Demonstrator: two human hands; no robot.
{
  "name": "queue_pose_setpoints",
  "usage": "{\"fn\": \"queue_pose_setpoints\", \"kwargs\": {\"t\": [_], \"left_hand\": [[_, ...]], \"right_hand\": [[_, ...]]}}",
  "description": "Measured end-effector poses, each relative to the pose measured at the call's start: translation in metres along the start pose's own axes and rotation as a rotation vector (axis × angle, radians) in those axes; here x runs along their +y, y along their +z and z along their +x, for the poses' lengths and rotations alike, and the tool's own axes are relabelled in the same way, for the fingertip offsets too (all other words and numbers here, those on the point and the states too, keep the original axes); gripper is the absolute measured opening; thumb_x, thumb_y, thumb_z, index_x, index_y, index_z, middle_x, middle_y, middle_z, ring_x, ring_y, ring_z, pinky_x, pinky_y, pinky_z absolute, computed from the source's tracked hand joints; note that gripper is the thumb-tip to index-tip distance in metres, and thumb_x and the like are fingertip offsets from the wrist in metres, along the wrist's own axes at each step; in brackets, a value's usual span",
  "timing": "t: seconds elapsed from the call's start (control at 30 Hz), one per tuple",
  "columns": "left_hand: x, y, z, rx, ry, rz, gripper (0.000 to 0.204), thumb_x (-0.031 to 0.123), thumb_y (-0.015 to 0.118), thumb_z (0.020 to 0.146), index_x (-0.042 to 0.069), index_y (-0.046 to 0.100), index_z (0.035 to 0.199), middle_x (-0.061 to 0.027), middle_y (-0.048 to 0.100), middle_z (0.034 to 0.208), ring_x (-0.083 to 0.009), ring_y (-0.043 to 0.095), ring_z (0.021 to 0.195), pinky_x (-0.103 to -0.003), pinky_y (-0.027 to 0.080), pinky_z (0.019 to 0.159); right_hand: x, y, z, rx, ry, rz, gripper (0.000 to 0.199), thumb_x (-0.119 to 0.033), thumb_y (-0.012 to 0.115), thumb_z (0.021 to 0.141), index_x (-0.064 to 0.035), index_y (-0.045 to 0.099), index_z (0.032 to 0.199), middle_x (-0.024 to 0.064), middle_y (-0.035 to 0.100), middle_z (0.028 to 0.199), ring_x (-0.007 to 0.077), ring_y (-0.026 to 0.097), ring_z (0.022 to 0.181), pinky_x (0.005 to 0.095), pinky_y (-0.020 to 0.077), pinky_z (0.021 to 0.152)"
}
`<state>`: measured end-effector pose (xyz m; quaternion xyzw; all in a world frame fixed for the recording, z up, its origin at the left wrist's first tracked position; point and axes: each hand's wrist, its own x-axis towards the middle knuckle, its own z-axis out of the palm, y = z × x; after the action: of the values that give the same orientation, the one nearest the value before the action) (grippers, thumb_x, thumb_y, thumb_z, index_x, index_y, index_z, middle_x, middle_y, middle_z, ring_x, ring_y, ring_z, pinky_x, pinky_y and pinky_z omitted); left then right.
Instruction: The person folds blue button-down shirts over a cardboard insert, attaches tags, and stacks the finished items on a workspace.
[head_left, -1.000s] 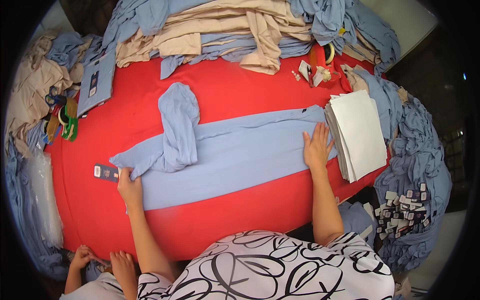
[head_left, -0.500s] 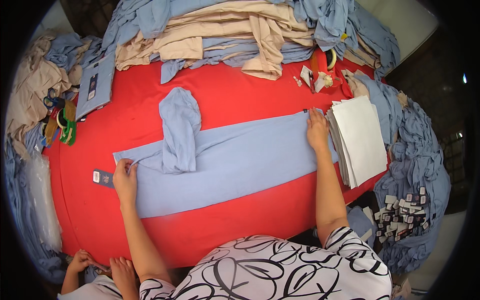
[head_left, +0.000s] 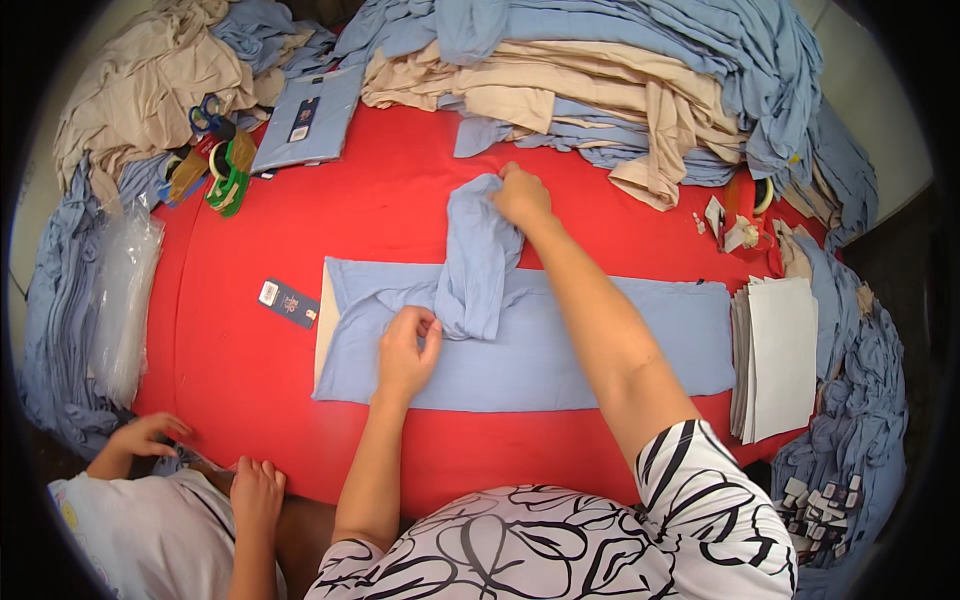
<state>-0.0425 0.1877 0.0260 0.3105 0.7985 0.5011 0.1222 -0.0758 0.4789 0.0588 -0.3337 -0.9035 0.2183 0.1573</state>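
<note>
Directly against right grip point(head_left: 522, 200): blue sleeve point(head_left: 472, 262)

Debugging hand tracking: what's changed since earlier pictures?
Right hand left the right end of the garment for the far end of the sleeve, apparently gripping. Left hand released the left corner and moved right, beside the sleeve's near end. Unchanged: tag at left, paper stack at right.

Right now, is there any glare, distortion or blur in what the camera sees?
Head view: black rounds off the corners; pale glints streak the clear plastic bags at left; the tags at lower right look small and soft; the blue garment and right hand look reasonably clear.
</note>
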Motion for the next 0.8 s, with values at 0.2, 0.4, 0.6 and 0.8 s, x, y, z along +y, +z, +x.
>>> {"fn": "queue_pose_setpoints", "kwargs": {"t": [0.2, 0.4, 0.6, 0.8], "left_hand": [[-0.009, -0.015, -0.003, -0.093, 0.387, 0.306, 0.022, 0.016, 0.068, 0.082, 0.005, 0.064, 0.1, -0.0085, 0.062, 0.098, -0.0291, 0.053, 0.092, -0.043, 0.041, 0.088], [-0.023, 0.005, -0.002, 0.119, 0.311, 0.535, 0.039, 0.026, 0.071, 0.08, 0.004, 0.068, 0.112, -0.016, 0.062, 0.121, -0.039, 0.049, 0.119, -0.056, 0.027, 0.108], [-0.01, 0.003, -0.009, 0.008, 0.338, 0.638, 0.041, 0.033, 0.072, 0.084, 0.004, 0.068, 0.113, -0.0144, 0.06, 0.125, -0.0385, 0.048, 0.121, -0.055, 0.026, 0.112], [0.025, -0.029, -0.032, 0.028, 0.29, 0.586, 0.022, 0.019, 0.071, 0.086, 0.004, 0.068, 0.101, -0.0096, 0.067, 0.105, -0.0312, 0.06, 0.101, -0.047, 0.044, 0.093]], "right_hand": [[-0.067, -0.119, -0.031, -0.138, -0.426, 1.087, 0.025, -0.014, 0.063, 0.095, -0.0009, 0.056, 0.115, 0.0072, 0.065, 0.107, 0.0136, 0.061, 0.096, 0.0286, 0.0477, 0.086], [0.034, -0.192, -0.145, -0.495, -0.521, 0.886, 0.009, -0.009, 0.066, 0.086, -0.0042, 0.062, 0.093, 0.0155, 0.059, 0.13, 0.0284, 0.051, 0.125, 0.0437, 0.037, 0.108], [0.133, -0.139, -0.233, -0.182, 0.068, 0.662, 0.022, -0.004, 0.067, 0.084, -0.0027, 0.065, 0.106, 0.0098, 0.055, 0.131, 0.02, 0.053, 0.116, 0.0303, 0.0439, 0.093], [0.084, -0.106, -0.259, 0.305, -0.095, 0.213, 0.034, -0.008, 0.074, 0.08, -0.0077, 0.066, 0.112, 0.0116, 0.052, 0.131, 0.0301, 0.051, 0.114, 0.039, 0.0451, 0.096]]}}
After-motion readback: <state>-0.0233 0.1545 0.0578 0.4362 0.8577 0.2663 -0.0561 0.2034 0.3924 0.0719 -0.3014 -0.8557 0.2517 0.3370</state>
